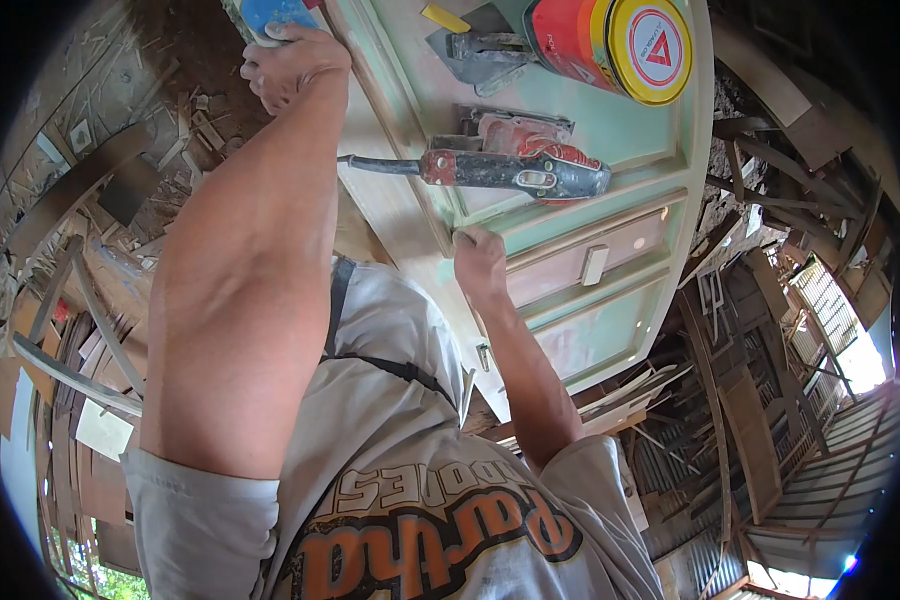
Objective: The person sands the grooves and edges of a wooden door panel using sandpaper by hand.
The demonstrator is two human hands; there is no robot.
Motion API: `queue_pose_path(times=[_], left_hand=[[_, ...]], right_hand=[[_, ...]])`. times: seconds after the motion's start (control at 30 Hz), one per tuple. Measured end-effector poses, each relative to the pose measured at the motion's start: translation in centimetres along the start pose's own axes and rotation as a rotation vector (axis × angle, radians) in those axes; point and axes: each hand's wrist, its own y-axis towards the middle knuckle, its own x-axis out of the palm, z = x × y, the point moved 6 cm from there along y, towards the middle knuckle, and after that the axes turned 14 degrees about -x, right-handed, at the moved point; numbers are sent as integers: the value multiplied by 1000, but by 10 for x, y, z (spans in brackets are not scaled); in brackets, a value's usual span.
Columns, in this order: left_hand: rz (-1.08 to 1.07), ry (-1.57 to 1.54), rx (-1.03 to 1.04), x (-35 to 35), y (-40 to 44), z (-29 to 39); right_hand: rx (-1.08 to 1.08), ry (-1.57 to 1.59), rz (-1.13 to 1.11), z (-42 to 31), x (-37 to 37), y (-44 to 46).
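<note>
My left hand (295,68) reaches to the top left, its fingers curled round a blue object (275,14) cut off by the frame edge. My right hand (481,262) is closed against the frame of a pale green panelled wooden piece (590,335); what is inside its fingers is hidden. Just above that hand lies a red and black power sander (515,172), its cable running left. Farther up, a red can with a yellow rim (590,45) lies near putty knives (485,45) on the panel.
A small light block (595,265) rests on a lower panel. Curved wooden pieces (80,385) and scraps lie at the left. Stacked boards (750,440) and corrugated metal sheets (830,500) are at the right. Wood offcuts (205,130) litter the floor.
</note>
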Motion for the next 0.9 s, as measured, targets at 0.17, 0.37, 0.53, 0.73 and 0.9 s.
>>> queue_pose_path(times=[0.17, 0.37, 0.53, 0.73, 0.9], left_hand=[[-152, 38, 4, -22, -16, 9], [-110, 39, 32, -11, -7, 4], [-63, 96, -34, -26, -14, 14], [-59, 64, -28, -22, -11, 14], [-65, 39, -16, -24, -11, 15]], right_hand=[[337, 355, -82, 8, 1, 0], [-241, 17, 121, -11, -6, -9], [-143, -454, -197, -25, -3, -9], [-107, 86, -83, 8, -12, -2], [-431, -405, -258, -17, -27, -10]])
